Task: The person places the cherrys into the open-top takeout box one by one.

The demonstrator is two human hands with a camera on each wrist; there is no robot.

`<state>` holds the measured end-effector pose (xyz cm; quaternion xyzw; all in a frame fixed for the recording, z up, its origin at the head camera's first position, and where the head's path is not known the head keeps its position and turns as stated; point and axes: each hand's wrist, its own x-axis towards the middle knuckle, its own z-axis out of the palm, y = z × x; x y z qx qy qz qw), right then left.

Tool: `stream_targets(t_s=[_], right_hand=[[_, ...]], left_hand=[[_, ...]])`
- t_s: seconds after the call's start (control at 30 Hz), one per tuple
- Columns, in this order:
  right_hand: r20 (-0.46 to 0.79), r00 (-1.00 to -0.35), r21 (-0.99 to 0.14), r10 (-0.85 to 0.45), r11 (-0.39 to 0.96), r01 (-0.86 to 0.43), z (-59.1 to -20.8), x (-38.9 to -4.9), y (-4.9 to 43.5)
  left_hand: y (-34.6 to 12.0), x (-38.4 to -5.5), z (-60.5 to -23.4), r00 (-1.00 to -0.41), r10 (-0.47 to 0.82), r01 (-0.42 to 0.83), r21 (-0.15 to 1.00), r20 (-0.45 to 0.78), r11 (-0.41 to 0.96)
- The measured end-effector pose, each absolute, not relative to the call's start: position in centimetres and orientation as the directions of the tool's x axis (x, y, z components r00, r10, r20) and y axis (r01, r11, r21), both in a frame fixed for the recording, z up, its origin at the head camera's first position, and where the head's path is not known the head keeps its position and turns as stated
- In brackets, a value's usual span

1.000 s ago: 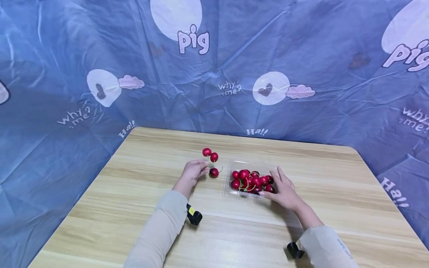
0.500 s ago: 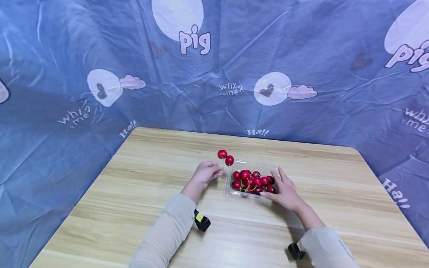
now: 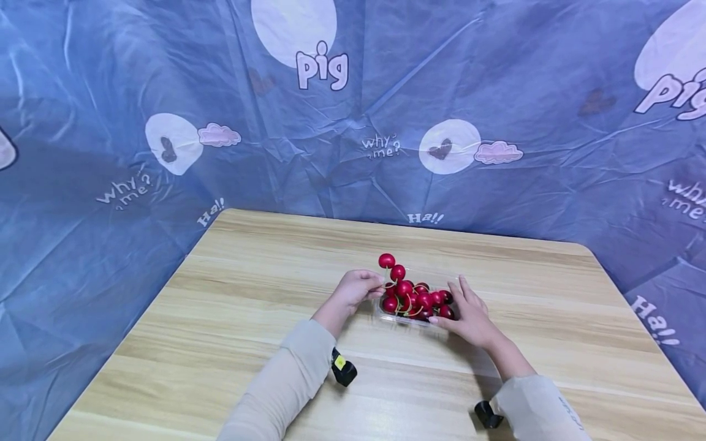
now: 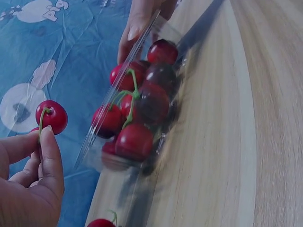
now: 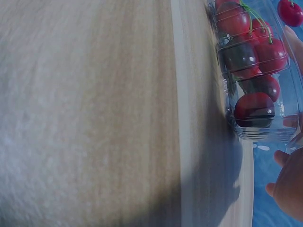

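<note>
My left hand (image 3: pixel 355 288) pinches a green cherry stem between thumb and fingertips at the left end of a clear plastic box (image 3: pixel 398 319). Two red cherries (image 3: pixel 387 261) show just beyond those fingertips; in the left wrist view the front cherry (image 4: pixel 53 118) largely covers the other. Bright and dark red cherries (image 4: pixel 135 142) with green stems lie in the box. At its right end my right hand (image 3: pixel 469 317) holds the box, thumb at the near side and fingers at the far side. Another cherry (image 4: pixel 100 223) shows low in the left wrist view, hidden by the left hand in the head view.
The box stands on a light wooden table (image 3: pixel 265 257). A blue cloth (image 3: pixel 309 171) with printed words and clouds hangs behind and beside it. Black wrist cameras (image 3: pixel 344 372) sit on both sleeves.
The left hand has moved right with the pinched cherries, from beside a loose cherry on the table to the box's left end. Right hand and box have stayed in place.
</note>
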<state>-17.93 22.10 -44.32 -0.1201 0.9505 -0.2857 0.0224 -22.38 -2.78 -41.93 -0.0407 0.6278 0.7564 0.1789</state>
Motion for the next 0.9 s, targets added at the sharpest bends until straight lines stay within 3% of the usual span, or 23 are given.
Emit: stream_targets(t_s=[0.9], right_hand=[[0.03, -0.975, -0.545, -0.222, 0.814, -0.202, -44.4, -18.7, 21.6]], left_hand=[[1.0, -23.5, -41.8, -0.87, 0.354, -0.356, 0.934, -0.343, 0.031]])
